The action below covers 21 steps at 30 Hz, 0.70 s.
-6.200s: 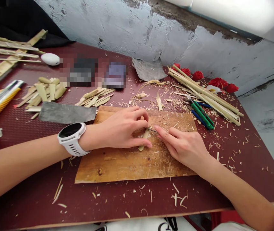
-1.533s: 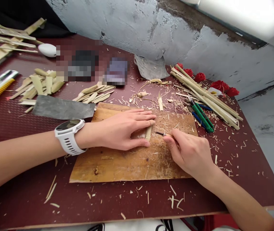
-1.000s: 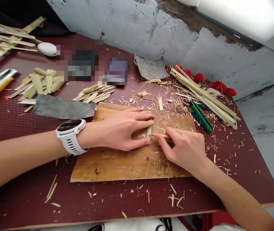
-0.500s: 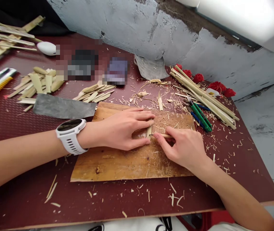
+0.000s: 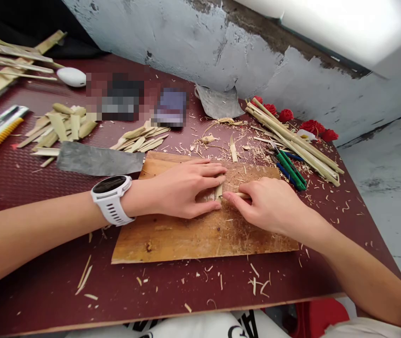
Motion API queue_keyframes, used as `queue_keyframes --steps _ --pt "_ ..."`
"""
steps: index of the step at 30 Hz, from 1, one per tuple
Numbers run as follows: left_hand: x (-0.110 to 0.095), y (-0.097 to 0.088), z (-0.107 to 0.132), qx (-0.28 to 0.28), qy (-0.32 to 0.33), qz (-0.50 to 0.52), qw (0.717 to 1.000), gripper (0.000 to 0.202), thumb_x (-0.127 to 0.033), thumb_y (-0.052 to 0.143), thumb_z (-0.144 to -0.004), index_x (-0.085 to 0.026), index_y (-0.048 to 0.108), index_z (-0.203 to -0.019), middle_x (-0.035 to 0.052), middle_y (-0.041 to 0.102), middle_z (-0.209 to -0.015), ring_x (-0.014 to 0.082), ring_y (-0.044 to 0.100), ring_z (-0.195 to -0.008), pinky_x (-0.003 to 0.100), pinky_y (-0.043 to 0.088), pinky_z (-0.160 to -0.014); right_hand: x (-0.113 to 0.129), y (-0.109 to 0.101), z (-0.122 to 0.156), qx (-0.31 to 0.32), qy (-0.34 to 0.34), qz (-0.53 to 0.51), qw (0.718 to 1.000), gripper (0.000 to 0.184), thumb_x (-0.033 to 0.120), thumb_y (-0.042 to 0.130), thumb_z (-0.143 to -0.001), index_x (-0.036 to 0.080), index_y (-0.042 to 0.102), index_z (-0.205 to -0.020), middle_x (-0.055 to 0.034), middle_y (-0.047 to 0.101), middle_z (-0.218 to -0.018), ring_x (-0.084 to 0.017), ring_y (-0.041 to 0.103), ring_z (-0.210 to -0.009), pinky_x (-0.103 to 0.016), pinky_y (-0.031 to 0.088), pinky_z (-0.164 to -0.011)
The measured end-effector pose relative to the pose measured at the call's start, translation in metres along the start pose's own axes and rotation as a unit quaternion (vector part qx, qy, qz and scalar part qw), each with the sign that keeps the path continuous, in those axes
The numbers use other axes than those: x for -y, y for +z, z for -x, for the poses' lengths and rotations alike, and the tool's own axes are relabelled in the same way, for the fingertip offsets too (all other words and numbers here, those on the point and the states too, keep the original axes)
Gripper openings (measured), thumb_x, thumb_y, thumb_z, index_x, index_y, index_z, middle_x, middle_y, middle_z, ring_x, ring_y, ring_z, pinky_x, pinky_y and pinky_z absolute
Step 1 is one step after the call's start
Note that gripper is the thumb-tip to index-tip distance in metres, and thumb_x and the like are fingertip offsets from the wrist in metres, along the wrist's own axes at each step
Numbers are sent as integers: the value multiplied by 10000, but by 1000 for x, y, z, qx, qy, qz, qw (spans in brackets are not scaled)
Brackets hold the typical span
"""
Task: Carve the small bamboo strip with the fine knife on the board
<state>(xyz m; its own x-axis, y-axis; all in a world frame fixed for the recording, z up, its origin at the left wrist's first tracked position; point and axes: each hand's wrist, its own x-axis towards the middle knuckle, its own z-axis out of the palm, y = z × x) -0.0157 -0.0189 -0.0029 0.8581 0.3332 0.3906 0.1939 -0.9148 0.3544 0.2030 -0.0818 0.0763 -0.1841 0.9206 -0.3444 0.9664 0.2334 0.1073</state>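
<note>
On one board point(image 5: 172, 239), two hands point(image 5: 182, 190) touch one strip point(image 5: 219, 190), one tool point(image 5: 242, 195).

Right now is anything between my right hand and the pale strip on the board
Nothing visible blocks your right hand; its slim tool points at the pale strip. Your left hand covers its far end, thumb at the near end.

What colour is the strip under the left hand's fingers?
The strip is pale yellowish, showing best in the head view, between index finger and thumb.
</note>
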Motion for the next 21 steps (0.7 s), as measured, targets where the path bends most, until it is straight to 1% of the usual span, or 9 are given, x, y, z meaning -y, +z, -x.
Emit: queue_keyframes --steps 4,7,10,15,17,21 --pt "1 1 0 2 -1 4 1000 507 -458 553 -1059 -89 665 -1389 202 654 -1481 370 612 -1404 571 412 -1277 -5 -4 -7 46 -21 -75 996 535 592 437 -1032 229 604 -676 -25 665 -655 -160 490 -602 -324 240 -607" --pt "2 1 1 11 -5 21 1000 537 -439 579 -1054 -95 623 -1464 194 643 -1502 356 569 -1461 581 374 -1302 -7 -3 -8 53 -22 -112 992 525 592 466 -1022 226 563 -659 1 610 -614 -143 439 -580 -318 248 -600" --pt "2 3 1 22 -13 33 999 574 -427 603 -1046 -104 580 -1521 186 620 -1530 343 532 -1501 577 351 -1320 -8 -2 -7 50 -21 -122 991 531 592 490 -1012 221 534 -635 10 578 -591 -134 402 -567 -320 240 -592" --pt "1 2 1 20 -28 37 999 570 -457 607 -1051 -95 608 -1491 201 564 -1577 325 541 -1497 502 415 -1300 -9 -1 -7 53 -41 -139 988 511 562 484 -1029 221 567 -658 14 580 -599 -133 413 -579 -319 245 -599" --pt "0 1 1 18 -25 39 999 545 -453 604 -1054 -94 631 -1463 200 552 -1587 323 540 -1499 497 420 -1298 -8 -2 -8 57 -43 -141 987 499 551 480 -1035 223 591 -676 13 591 -611 -133 421 -586 -318 247 -604" --pt "0 -1 0 17 -13 43 999 525 -428 601 -1056 -57 651 -1424 220 560 -1575 324 541 -1498 487 422 -1299 -8 -2 -7 50 -36 -130 990 495 555 495 -1026 222 605 -676 11 591 -607 -133 402 -581 -324 239 -604"
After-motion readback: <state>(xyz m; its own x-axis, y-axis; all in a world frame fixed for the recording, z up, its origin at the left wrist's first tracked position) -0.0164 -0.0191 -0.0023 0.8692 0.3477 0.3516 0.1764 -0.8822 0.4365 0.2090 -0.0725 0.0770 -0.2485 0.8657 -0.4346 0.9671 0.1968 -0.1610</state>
